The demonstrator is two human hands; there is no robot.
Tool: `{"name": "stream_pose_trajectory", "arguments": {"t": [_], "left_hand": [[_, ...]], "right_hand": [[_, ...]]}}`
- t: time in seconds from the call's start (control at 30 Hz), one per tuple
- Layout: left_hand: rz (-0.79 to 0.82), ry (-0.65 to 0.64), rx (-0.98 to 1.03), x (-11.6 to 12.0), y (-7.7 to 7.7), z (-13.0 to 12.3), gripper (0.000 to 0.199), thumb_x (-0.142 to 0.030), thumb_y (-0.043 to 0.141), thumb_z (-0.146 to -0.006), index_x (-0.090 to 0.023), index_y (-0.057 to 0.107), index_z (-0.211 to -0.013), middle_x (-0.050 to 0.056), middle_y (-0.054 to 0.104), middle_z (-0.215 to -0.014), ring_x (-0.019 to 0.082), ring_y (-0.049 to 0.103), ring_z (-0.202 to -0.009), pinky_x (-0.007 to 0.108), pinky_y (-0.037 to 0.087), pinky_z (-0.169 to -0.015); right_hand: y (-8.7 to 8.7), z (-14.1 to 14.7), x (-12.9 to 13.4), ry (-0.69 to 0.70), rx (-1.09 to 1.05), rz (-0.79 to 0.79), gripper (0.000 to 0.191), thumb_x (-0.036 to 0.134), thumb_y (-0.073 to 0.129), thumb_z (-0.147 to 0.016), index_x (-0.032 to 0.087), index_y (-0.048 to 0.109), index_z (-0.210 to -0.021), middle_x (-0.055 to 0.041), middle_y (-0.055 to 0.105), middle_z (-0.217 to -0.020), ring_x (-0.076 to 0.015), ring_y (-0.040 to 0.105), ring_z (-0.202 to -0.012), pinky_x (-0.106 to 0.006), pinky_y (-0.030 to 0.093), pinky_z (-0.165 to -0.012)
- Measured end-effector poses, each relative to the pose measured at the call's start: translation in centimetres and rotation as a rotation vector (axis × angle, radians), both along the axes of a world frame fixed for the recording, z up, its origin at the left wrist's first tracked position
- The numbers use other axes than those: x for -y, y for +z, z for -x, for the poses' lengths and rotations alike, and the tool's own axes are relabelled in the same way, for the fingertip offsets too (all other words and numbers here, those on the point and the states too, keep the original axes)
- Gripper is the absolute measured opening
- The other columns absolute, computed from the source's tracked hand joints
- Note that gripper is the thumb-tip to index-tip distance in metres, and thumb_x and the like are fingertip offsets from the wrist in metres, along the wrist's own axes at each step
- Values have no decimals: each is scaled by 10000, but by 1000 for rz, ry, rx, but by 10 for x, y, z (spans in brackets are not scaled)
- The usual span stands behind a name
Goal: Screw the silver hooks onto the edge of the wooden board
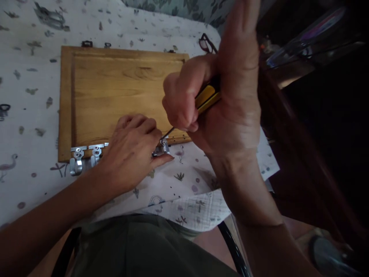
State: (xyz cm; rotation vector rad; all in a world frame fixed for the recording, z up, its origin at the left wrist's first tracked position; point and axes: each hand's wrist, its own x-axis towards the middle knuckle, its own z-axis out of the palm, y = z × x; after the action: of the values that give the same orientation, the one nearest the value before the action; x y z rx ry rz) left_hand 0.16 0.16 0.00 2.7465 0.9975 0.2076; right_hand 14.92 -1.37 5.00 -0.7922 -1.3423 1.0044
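A framed wooden panel (115,92) lies flat on a patterned white cloth. Along its near edge sit several shiny metal hooks, among them a hook (76,163) at the left corner and a second hook (96,154) beside it. My left hand (129,152) bends over that edge, thumb and fingers pinching another metal hook (164,146) farther right. In my right hand (219,88) is a screwdriver (207,96), its yellow and black handle wrapped by my fingers. The shaft slants down left, the tip close to the hook under my left fingers; exact contact cannot be made out.
The printed cloth (29,115) covers the surface and hangs over its near edge. A pair of glasses (206,44) rests beyond the panel's right corner. Metal pieces (50,17) lie at the far left. Dark furniture (288,127) and a clear plastic bottle (305,38) are on the right.
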Motion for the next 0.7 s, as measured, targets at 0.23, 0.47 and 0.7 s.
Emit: {"name": "stream_pose_trajectory", "arguments": {"t": [0.23,0.47,0.7], "left_hand": [[-33,-23,-1,0,-2,0,344,-521,783,-930,-177,782,-951,117,766,-1020,356,686,-1113,533,534,-993],[-6,-11,-36,0,0,-1,336,-518,784,-932,-192,782,-1012,119,762,-1157,351,663,-1177,523,501,-1056],[33,12,-89,0,4,-4,339,-501,796,-927,-167,770,-983,117,752,-1138,359,662,-1194,510,490,-1047]], "right_hand": [[-12,-13,-9,218,-163,58,469,75,342,-1050,245,663,-754,70,365,-469,-92,566,-623,-154,547,-623],[-6,-8,-11,236,-232,132,478,158,221,-1100,248,550,-765,104,238,-502,-70,168,-383,-132,232,-384],[4,12,-1,-97,-165,139,548,449,678,-1003,230,391,-590,104,245,-465,-54,204,-377,-211,231,-384]]}}
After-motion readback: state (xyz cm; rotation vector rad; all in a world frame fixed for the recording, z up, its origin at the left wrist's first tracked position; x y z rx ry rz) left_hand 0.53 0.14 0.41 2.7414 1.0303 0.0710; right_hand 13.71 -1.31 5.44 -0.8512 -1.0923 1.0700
